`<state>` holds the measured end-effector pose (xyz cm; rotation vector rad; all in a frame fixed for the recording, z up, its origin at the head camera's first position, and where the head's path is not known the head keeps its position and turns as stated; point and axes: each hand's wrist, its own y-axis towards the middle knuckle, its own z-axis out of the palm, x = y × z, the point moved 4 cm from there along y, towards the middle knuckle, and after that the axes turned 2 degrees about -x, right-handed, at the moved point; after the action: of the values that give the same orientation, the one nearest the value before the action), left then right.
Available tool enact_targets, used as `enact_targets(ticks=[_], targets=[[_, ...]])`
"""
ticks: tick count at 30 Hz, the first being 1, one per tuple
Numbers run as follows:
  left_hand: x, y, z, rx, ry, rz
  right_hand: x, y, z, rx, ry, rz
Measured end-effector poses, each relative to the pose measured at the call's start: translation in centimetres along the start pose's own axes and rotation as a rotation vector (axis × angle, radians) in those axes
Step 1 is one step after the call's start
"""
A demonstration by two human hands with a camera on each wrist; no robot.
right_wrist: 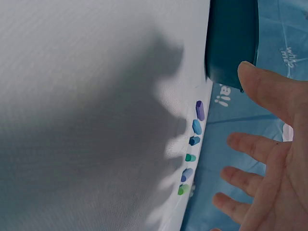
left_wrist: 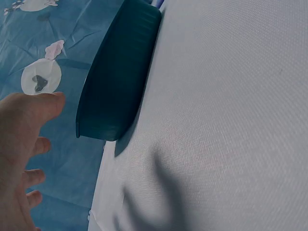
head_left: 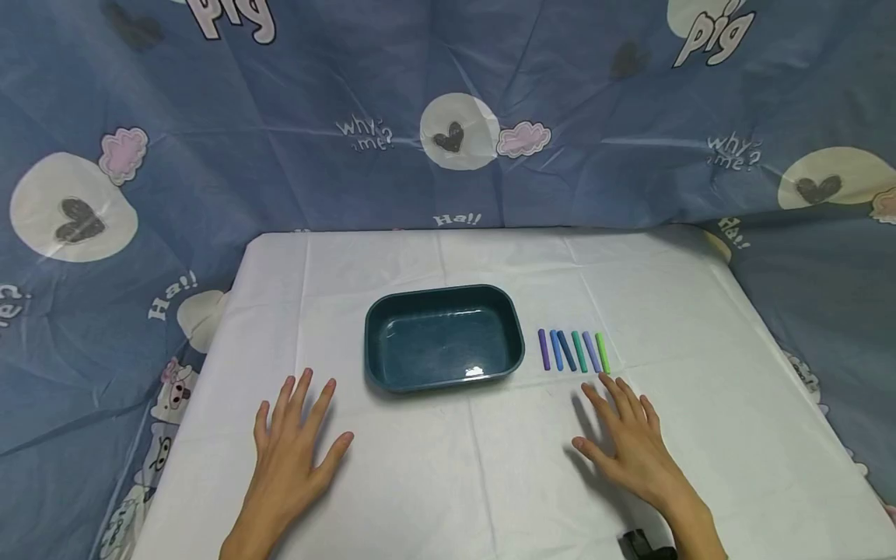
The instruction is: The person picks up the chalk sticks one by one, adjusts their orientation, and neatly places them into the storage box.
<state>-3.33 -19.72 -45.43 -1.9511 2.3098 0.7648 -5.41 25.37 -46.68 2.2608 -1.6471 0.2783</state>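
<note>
Inspecting from my remote station, I recorded 6 slim coloured sticks (head_left: 579,351) lying in a loose row on the white-covered worktop (head_left: 420,482), just right of a dark teal tray (head_left: 427,338). The left hand (head_left: 294,459) was released, fingers spread, above the worktop near the tray's left end. The right hand (head_left: 631,445) was likewise released and grasped nothing; its fingertips lay nearest the light green stick (head_left: 603,353), apart from it in the right wrist view. I judged the sticks light and stiff, possibly brittle; their material could not be confirmed. I considered a gentle thumb-and-finger pinch at mid-length soundest, since pressure near an end might tip or snap them. The tray's glossy surface suggested a rigid, perhaps slippery body, best taken by the rim at its 2 short ends.
</note>
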Motion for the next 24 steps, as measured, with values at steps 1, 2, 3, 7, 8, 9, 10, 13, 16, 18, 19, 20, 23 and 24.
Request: enact_targets(ticks=[1,2,3,7,8,9,10,13,16,18,19,20,23,24], targets=[[0.0,-0.01,-0.01,0.0,0.0,0.0,-0.01,0.01,0.01,0.002,0.001,0.0],[-0.01,-0.03,-0.02,-0.002,-0.002,0.003,-0.03,0.03,0.03,0.004,0.002,0.001],[-0.03,-0.03,-0.04,-0.004,-0.004,0.004,-0.05,0.05,0.05,0.006,0.002,0.001],[-0.11,0.06,-0.08,-0.016,-0.009,0.021,-0.18,0.17,0.07,0.014,0.01,0.005],[-0.12,0.09,-0.09,-0.016,-0.01,0.022,-0.19,0.2,0.07,0.015,0.014,0.006],[-0.11,0.12,-0.11,-0.016,-0.01,0.022,-0.19,0.22,0.06,0.014,0.015,0.005],[-0.1,0.13,-0.1,-0.013,-0.008,0.021,-0.17,0.24,0.04,0.013,0.019,0.003],[-0.08,0.12,-0.17,-0.011,-0.007,0.019,-0.14,0.28,0.04,0.01,0.028,-0.001],[-0.03,0.08,-0.24,-0.012,-0.008,0.02,-0.11,0.3,0.11,0.011,0.036,0.001],[0.01,0.11,-0.33,-0.018,-0.01,0.022,-0.09,0.31,0.17,0.014,0.038,0.004],[0.02,0.13,-0.37,-0.019,-0.009,0.022,-0.07,0.31,0.19,0.016,0.039,0.005],[0.05,0.14,-0.39,-0.018,-0.012,0.02,-0.05,0.32,0.2,0.017,0.039,0.006],[0.09,0.15,-0.39,-0.016,-0.021,0.013,0.0,0.37,0.14,0.015,0.038,0.005],[0.09,0.13,-0.36,-0.016,-0.025,0.011,0.0,0.37,0.12,0.016,0.039,0.006]])
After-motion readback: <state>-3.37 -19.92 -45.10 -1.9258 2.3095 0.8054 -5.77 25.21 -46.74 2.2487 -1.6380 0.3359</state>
